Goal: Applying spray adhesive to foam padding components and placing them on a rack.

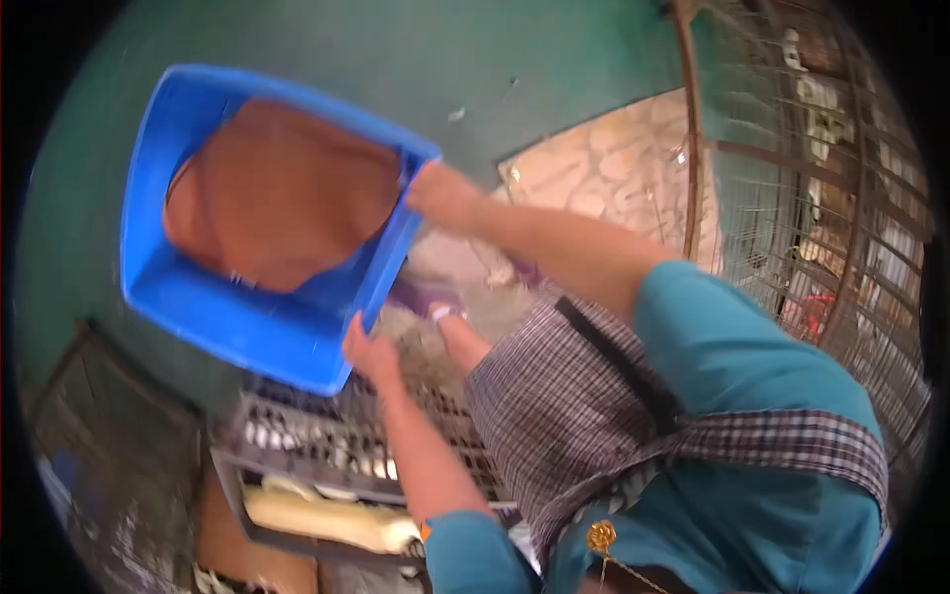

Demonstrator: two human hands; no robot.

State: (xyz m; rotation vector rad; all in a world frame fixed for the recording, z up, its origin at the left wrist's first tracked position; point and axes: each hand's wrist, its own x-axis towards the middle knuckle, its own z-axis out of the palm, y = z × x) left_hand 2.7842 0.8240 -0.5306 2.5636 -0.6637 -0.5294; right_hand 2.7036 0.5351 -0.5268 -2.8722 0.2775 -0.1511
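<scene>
The left hand [372, 353] is closed on the near lower corner of a blue plastic tub [233, 332], thumb by the rim, and the right hand [442, 196] is closed around the next corner up, so the tub's near side lies between the two grips. The tub is out ahead of the body and to the left, its open top facing the camera. Inside lies a broad, rounded brown mass [282, 193], apart from the hands; blur leaves it unclear whether this is a sack, a sheet or something else. As far as the view shows, the grip on the tub is already made and the brown mass is in the tub; setting the tub down and letting go are not yet done. Nearer the body come a checked apron [539, 396] and a teal shirt [752, 337]. Below the left hand stands a grey slatted crate [366, 436], with a cream-coloured roll [327, 520] under its top. Farther out are a green floor [554, 59], a stone-patterned panel [614, 163] and, at the right, a wire rack [772, 228].
</scene>
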